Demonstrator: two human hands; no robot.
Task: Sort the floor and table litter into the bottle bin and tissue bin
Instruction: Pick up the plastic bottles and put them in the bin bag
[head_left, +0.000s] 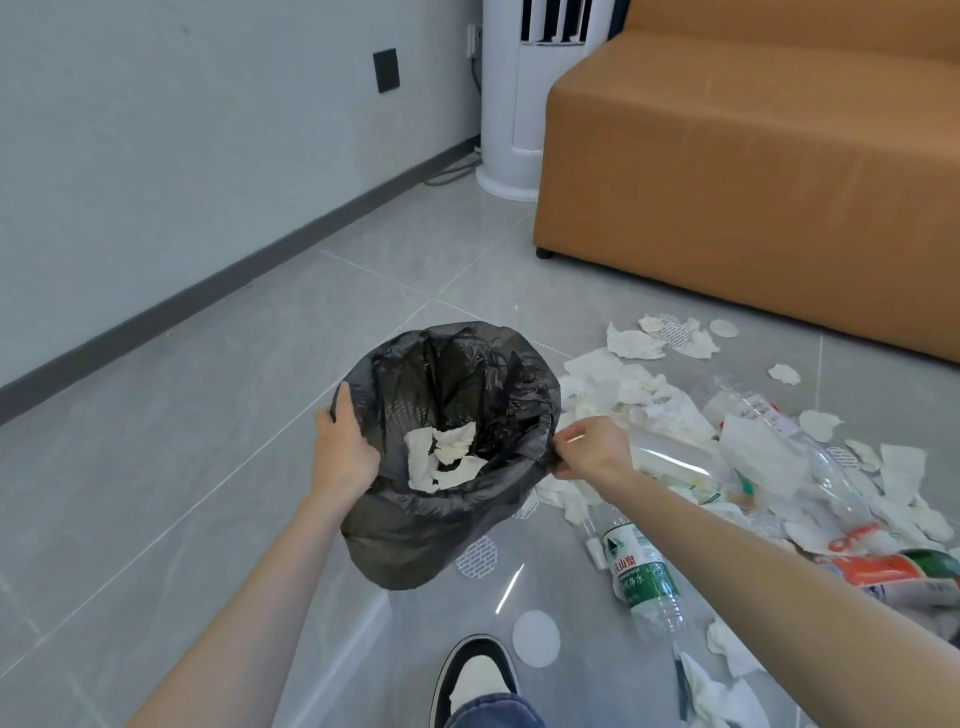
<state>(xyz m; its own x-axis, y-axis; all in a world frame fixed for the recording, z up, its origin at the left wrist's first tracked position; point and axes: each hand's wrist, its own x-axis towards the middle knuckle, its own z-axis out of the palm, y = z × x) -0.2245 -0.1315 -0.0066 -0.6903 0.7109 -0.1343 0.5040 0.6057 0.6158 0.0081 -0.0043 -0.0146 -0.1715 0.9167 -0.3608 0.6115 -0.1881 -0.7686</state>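
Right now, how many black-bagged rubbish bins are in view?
1. The black-bagged bin is left of the litter, left hand gripping its rim, right hand pinching it. Others may be outside view.

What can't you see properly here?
Head view only:
- Bin bottom: covered by tissues and the dark liner.
- Red-labelled bottle: cut off by the right edge.
- Whatever lies under the litter pile: buried.
- Sofa: cut off at the top and right.
- Second bin: none in view.
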